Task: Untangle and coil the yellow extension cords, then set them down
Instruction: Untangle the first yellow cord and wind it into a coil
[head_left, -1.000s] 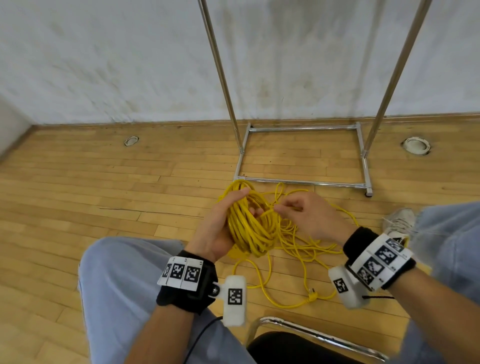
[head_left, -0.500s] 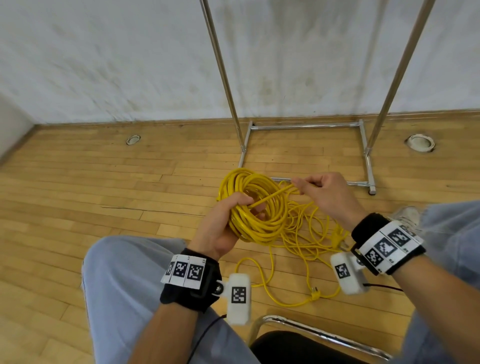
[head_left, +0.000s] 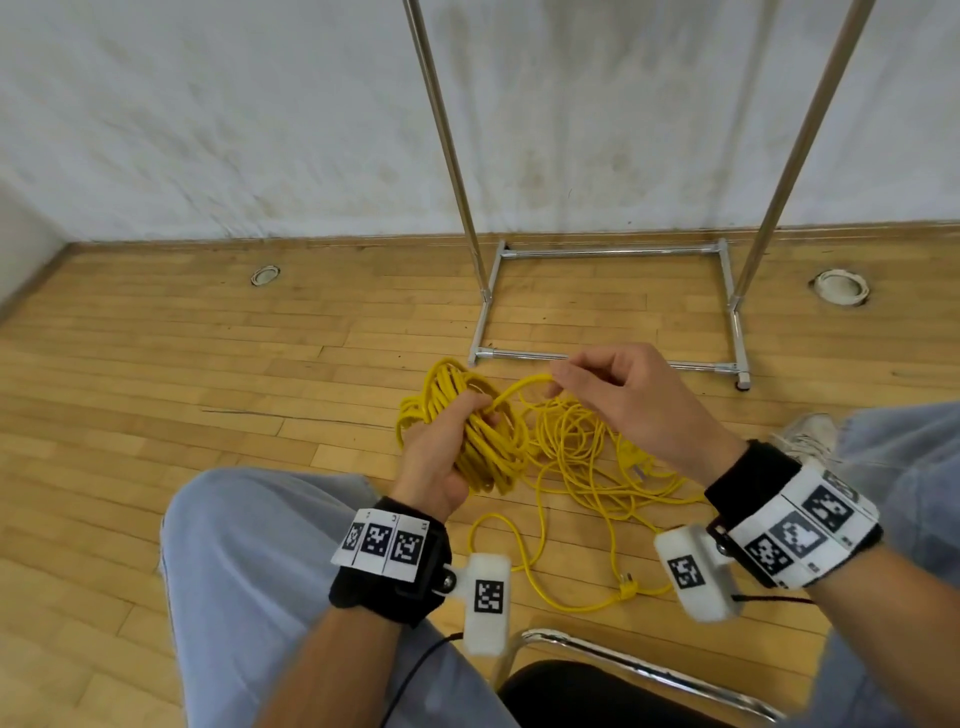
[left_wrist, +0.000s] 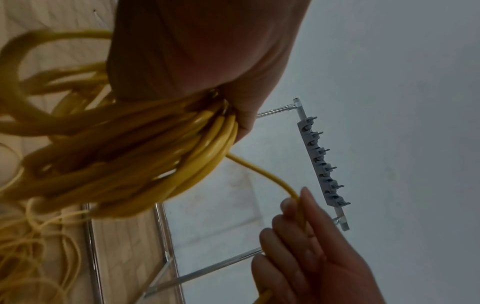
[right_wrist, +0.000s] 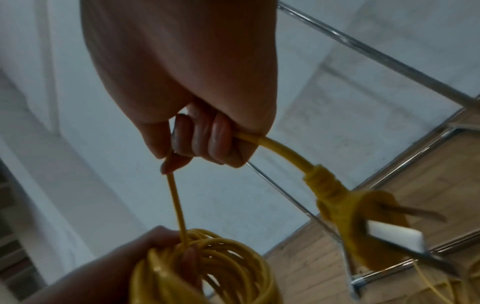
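Note:
My left hand (head_left: 467, 415) grips a coil of yellow extension cord (head_left: 488, 447) above my knees; the coil's loops run through the palm (left_wrist: 145, 156). A single strand (head_left: 519, 387) arches from the coil to my right hand (head_left: 566, 379), which pinches it just right of the coil. In the right wrist view the cord leaves my right hand's (right_wrist: 197, 144) little-finger side and ends in a yellow plug (right_wrist: 363, 216) hanging free. A loose tangle of yellow cord (head_left: 576, 452) lies on the floor under both hands, with a second plug (head_left: 626, 590) near the chair.
A chrome clothes rack base (head_left: 608, 358) and its two uprights stand on the wooden floor just beyond my hands, before a white wall. A chrome chair frame (head_left: 639, 662) sits between my legs. Two round floor fittings (head_left: 266, 275) (head_left: 841, 288) lie near the wall. My shoe (head_left: 810, 436) is at right.
My right hand drew a strand up and away from the coil, then came back left toward it, so the strand now arches. My left hand kept its grip on the coil.

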